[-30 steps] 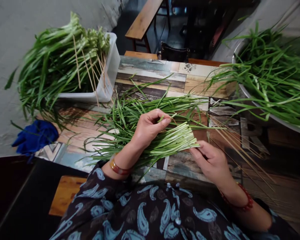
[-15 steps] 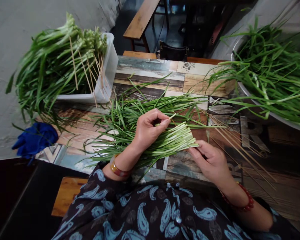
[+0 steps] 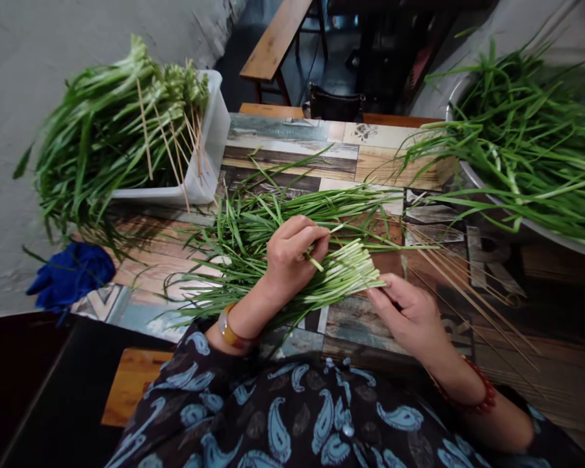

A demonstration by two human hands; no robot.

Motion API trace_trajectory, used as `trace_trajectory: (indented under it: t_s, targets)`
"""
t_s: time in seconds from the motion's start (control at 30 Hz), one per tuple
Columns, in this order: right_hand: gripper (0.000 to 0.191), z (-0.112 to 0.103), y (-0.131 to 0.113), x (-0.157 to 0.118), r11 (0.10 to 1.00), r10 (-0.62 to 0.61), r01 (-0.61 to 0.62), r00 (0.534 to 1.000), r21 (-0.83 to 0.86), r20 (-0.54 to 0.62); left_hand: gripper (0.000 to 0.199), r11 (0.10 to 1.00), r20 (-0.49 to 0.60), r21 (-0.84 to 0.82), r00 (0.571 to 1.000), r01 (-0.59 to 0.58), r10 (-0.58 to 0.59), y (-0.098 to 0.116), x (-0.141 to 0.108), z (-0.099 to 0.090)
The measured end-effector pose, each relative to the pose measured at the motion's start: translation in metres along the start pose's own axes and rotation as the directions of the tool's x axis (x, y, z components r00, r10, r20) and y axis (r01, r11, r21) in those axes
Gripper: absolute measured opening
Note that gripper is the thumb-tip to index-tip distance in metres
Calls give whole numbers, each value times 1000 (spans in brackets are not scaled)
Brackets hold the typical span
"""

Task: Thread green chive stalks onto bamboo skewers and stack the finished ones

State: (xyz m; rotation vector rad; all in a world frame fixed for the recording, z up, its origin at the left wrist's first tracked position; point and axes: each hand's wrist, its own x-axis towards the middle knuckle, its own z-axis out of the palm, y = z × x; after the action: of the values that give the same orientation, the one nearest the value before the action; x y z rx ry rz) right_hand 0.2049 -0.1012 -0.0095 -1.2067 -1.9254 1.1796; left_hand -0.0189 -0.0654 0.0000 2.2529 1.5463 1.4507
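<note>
Wood-patterned counter [image 3: 390, 322], bearing long green leafy stalks [image 3: 341, 276]; both hands, left [image 3: 295, 250] and right [image 3: 404, 309], pinch pale stalk ends.

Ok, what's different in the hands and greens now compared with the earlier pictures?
The left hand has rolled over at the wrist, its fingers curling downward, and a stalk end now shows below them. No new grasp or release is clear. The right hand stays at the cut ends of the bundle; the tub and blue gloves are unchanged.
</note>
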Motion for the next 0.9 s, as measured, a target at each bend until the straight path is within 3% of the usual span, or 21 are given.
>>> trace_trajectory:
  t_s: [0.2, 0.43, 0.5, 0.57, 0.67, 0.73, 0.83, 0.9]
  targets:
    - [16, 2, 1, 2, 1000, -8, 8, 1000, -9, -26, 11, 992, 31, 103, 997, -69, 66, 0, 0, -2]
    - [17, 7, 1, 5, 1000, 12, -14, 997, -25, -75, 11, 997, 142, 6, 987, -79, 77, 1, -2, -2]
    - [18, 8, 2, 4, 1000, 18, -18, 997, -4, -72, 13, 996, 209, -93, 977, -19, 38, 3, 1, -5]
    - [18, 8, 3, 4, 1000, 22, -21, 998, 21, -66, 11, 971, 280, -203, 958, 128, -67, 3, 5, -10]
    - [18, 7, 5, 3, 998, 39, -36, 998, 52, -54, 16, 833, 412, -386, 882, 396, -228, 0, 11, -18]
    - [19, 8, 6, 2, 996, 56, -53, 997, 75, -46, 26, 682, 486, -526, 837, 509, -250, -5, 13, -21]
    - [20, 9, 6, 2, 992, 63, -58, 997, 108, -43, 33, 472, 513, -668, 816, 575, -268, -12, 13, -21]
    - [20, 9, 5, 2, 993, 52, -46, 998, 111, -46, 31, 399, 511, -698, 803, 595, -307, -14, 12, -19]
